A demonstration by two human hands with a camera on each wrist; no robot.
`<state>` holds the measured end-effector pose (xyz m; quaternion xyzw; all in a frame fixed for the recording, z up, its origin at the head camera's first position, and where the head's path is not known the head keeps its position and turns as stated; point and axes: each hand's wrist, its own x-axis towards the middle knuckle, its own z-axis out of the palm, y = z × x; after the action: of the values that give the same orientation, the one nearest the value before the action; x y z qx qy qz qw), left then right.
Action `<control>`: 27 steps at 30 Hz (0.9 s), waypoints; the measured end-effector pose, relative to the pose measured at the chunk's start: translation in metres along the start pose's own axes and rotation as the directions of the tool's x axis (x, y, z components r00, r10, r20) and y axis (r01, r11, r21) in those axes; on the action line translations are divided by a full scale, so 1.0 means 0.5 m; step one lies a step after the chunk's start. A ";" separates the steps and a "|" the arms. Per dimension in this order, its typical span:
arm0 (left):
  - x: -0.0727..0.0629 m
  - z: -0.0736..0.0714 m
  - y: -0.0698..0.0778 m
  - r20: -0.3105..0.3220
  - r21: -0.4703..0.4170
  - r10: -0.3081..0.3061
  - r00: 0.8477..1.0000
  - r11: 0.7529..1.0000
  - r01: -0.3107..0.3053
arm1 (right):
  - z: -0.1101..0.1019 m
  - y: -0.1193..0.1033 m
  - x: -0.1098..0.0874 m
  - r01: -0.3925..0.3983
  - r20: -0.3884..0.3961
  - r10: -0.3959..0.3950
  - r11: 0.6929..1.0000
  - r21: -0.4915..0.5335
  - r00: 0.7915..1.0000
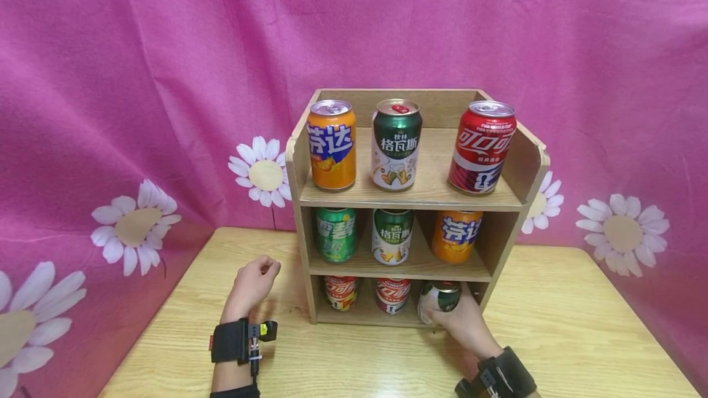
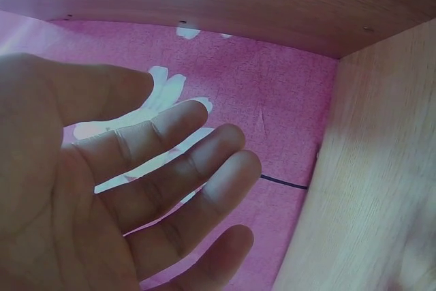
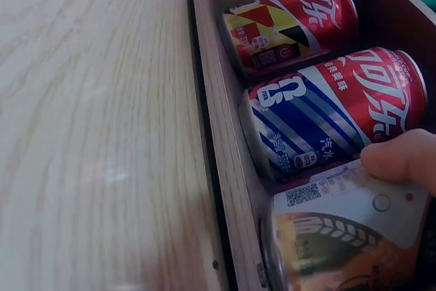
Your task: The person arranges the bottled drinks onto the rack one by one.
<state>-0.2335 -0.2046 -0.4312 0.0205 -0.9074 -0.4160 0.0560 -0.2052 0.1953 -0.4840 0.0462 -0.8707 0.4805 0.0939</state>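
On the right of the bottom shelf stands a green-and-white drink can [image 1: 447, 300], gripped by my right hand [image 1: 467, 323]. The can leans slightly in the head view, its base near the shelf's front lip. In the right wrist view my thumb [image 3: 402, 161] lies along the side of this can [image 3: 340, 236], close by a red cola can [image 3: 334, 110]. My other fingers are mostly hidden behind it. Left of the shelf unit, above the table, my left hand [image 1: 254, 284] hangs with loosely bent fingers and holds nothing; its palm [image 2: 61, 216] faces the left wrist camera.
A three-level wooden shelf unit [image 1: 409, 204] stands on the light wooden table [image 1: 354, 361]. Cans of orange soda [image 1: 334, 158], green-and-white drink [image 1: 395, 158] and cola [image 1: 481, 158] fill its top; more cans stand below. Behind hangs a pink flowered cloth [image 1: 210, 78].
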 end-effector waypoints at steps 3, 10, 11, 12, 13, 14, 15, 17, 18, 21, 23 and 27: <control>0.002 0.001 -0.001 0.001 0.003 0.002 1.000 1.000 -0.002 | 0.002 0.001 0.003 -0.018 0.001 0.018 1.000 0.005 1.000; 0.001 0.005 -0.001 0.000 0.009 0.012 1.000 1.000 -0.012 | 0.006 -0.002 0.008 -0.066 -0.006 0.066 0.997 -0.026 0.998; 0.001 0.005 -0.001 -0.001 0.010 0.014 1.000 1.000 -0.014 | 0.007 -0.003 0.008 -0.069 -0.009 0.068 0.997 -0.035 0.998; 0.001 0.006 -0.002 -0.001 0.012 0.016 1.000 1.000 -0.016 | 0.008 -0.002 0.008 -0.072 -0.010 0.072 0.997 -0.036 0.997; 0.001 0.006 -0.001 -0.002 0.010 0.015 1.000 1.000 -0.015 | 0.008 -0.002 0.009 -0.075 -0.012 0.075 0.996 -0.037 0.997; 0.001 0.006 -0.001 -0.004 0.012 0.016 1.000 1.000 -0.016 | 0.009 -0.002 0.009 -0.076 -0.014 0.075 0.996 -0.035 0.997; 0.001 0.006 -0.002 -0.006 0.013 0.016 1.000 1.000 -0.016 | 0.009 -0.001 0.009 -0.075 -0.017 0.074 0.996 -0.040 0.997; 0.001 0.006 -0.002 -0.007 0.014 0.015 1.000 1.000 -0.015 | 0.010 0.001 0.010 -0.078 -0.023 0.077 0.996 -0.041 0.997; 0.001 0.006 -0.001 -0.007 0.012 0.015 1.000 1.000 -0.015 | 0.011 0.001 0.009 -0.079 -0.026 0.078 0.996 -0.040 0.997; 0.001 0.006 -0.002 -0.007 0.011 0.019 1.000 1.000 -0.019 | 0.014 0.003 0.008 -0.087 -0.043 0.085 0.996 -0.036 0.995; 0.001 0.006 -0.001 -0.004 0.011 0.021 1.000 1.000 -0.021 | 0.017 0.004 0.007 -0.089 -0.066 0.086 0.995 -0.038 0.994; 0.001 0.004 -0.002 -0.006 0.024 0.018 1.000 1.000 -0.018 | 0.025 0.004 0.004 -0.094 -0.119 0.088 0.995 -0.043 0.989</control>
<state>-0.2341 -0.2036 -0.4331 0.0142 -0.9123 -0.4044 0.0622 -0.2090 0.1857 -0.4917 -0.0242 -0.8764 0.4647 0.1238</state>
